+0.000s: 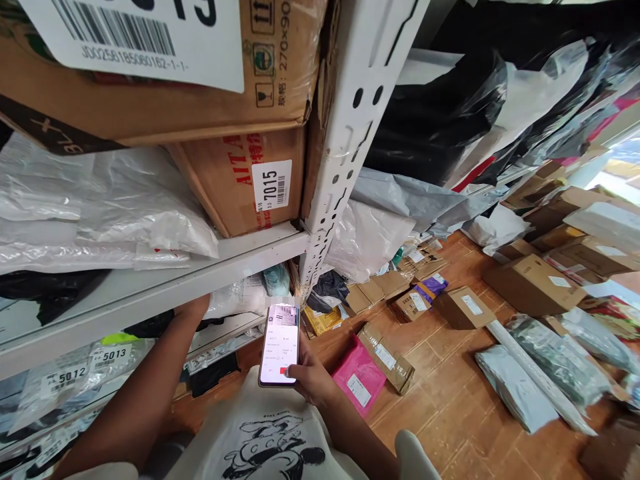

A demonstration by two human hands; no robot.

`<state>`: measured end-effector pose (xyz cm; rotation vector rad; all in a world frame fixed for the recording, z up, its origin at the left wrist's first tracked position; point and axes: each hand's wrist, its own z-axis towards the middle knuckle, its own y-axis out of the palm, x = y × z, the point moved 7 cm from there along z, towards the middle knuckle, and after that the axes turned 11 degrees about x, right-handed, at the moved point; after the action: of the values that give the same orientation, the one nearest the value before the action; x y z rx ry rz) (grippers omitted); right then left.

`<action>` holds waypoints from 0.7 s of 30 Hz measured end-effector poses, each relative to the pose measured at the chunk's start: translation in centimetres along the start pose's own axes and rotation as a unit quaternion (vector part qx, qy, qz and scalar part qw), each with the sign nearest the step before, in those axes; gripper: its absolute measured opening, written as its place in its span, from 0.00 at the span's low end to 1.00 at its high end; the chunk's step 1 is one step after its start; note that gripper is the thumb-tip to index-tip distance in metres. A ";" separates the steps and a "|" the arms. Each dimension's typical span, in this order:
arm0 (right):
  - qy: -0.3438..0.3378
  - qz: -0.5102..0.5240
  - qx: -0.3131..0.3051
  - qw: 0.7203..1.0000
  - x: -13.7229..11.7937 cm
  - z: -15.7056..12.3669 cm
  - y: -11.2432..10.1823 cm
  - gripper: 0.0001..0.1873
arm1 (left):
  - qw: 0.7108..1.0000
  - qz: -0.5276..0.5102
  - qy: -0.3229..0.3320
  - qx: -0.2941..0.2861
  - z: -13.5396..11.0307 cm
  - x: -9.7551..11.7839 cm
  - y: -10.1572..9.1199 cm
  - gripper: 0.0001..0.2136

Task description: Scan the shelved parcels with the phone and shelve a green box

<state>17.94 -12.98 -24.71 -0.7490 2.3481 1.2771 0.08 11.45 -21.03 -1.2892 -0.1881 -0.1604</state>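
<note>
My right hand (307, 375) is closed around a smartphone (274, 350), its thumb on the lower part of the lit screen near a red button. The screen shows a form, with a barcode picture at the top. My left arm reaches in under a white shelf board, and only the back part of my left hand (196, 308) shows; its fingers are hidden. Close by on that lower shelf lie a clear plastic-wrapped parcel (235, 299) and a teal bag (277, 280).
Above stand a carton labelled 7015 (235, 183) and a larger carton (200, 110), beside white plastic parcels (110, 207). A perforated white post (345, 147) rises close by. On the floor to the right lie a pink parcel (357, 373), a cardboard box (463, 308) and several other packages.
</note>
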 end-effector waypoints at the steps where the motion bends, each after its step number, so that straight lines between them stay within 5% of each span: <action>1: 0.000 0.001 0.000 1.000 0.0 0.0 -0.1 0.42 | 1.000 0.001 0.003 0.001 0.0 -0.1 0.1 0.20; 8: 0.009 0.004 0.002 1.000 -0.2 -0.2 -0.3 0.44 | 1.000 0.002 0.021 0.011 0.0 -0.8 1.3 0.22; 21: 0.000 0.011 0.011 1.000 -0.7 -0.3 -0.8 0.41 | 0.998 -0.013 0.059 0.027 -0.2 0.7 -0.5 0.17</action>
<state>18.94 -13.39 -24.70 -0.7186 2.3723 1.2581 0.67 11.12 -20.49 -1.2192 -0.1075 -0.2510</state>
